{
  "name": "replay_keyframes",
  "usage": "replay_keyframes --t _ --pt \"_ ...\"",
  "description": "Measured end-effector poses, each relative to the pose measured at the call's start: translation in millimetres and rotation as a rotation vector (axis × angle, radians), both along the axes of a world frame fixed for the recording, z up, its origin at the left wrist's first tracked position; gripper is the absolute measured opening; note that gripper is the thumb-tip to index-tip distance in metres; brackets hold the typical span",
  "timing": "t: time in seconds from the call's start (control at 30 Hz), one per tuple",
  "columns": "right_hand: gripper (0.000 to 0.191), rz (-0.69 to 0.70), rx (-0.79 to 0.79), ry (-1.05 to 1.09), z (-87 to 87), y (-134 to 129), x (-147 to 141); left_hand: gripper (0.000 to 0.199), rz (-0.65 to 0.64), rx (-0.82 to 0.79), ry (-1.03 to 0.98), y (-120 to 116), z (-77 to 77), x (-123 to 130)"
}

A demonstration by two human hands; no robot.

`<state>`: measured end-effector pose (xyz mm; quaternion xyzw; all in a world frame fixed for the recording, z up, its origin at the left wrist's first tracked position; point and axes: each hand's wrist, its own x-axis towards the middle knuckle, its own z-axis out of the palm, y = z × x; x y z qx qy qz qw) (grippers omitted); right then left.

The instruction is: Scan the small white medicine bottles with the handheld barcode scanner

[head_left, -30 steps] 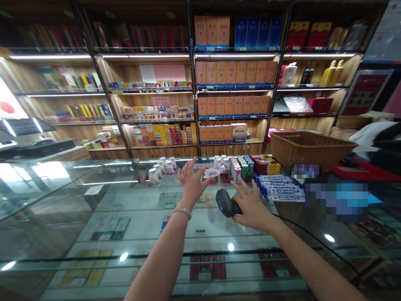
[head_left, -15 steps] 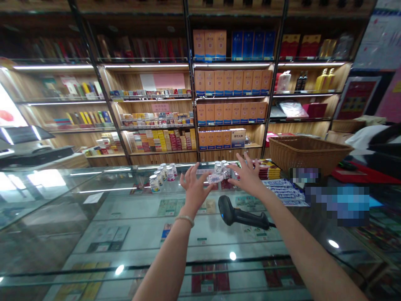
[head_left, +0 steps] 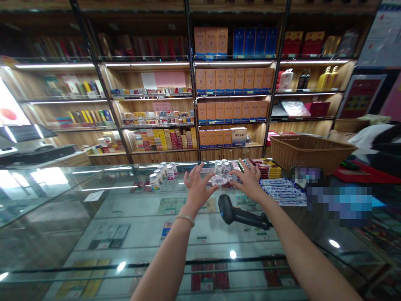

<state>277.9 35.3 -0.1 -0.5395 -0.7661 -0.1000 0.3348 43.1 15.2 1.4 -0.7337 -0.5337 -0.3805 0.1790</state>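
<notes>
A small clear bottle with a pale label (head_left: 219, 180) lies on its side on the glass counter, between my two hands. My left hand (head_left: 198, 186) is at its left end, fingers spread and curved, with the thumb just in front of the bottle. My right hand (head_left: 248, 179) is at its right end, fingers apart; whether the fingertips touch it I cannot tell. Behind it stand several small upright bottles (head_left: 218, 167), partly hidden by my right hand. Nearer me lies a black barcode scanner (head_left: 241, 214).
Several small bottles (head_left: 163, 172) stand in a group at the left. On the right are blue-and-white packets (head_left: 280, 190), stacked red and yellow packs (head_left: 266, 168) and a wicker basket (head_left: 310, 154). Goods show beneath the glass counter (head_left: 140, 234). Stocked shelves line the wall behind.
My left hand has drawn slightly away from the lying bottle. The bottle sits a little further right, and my right hand has lowered slightly. The view has shifted a little.
</notes>
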Motion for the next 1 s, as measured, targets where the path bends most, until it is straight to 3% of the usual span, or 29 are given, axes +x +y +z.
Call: replay_keyframes --t 0.13,0.4,0.57,0.77,1.0 --pt "0.032 0.020 -0.011 0.030 -2.2 -1 2 0.041 -0.001 -0.009 -0.016 1 1.4 1" --pt "0.037 0.082 -0.052 0.164 -6.9 -1 -5 0.021 -0.053 -0.093 0.016 1 1.6 3" --pt "0.038 0.043 -0.024 0.294 -6.0 -3 -14 0.025 -0.067 -0.083 0.010 -2 4.7 4" --pt "0.036 -0.077 -0.008 0.366 -0.8 -5 -19 0.056 -0.093 0.045 0.055 -8 7.1 7" --pt "0.036 -0.106 -0.017 0.375 1.1 -5 -21 0.042 -0.122 0.087 0.099 -7 3.7 11"
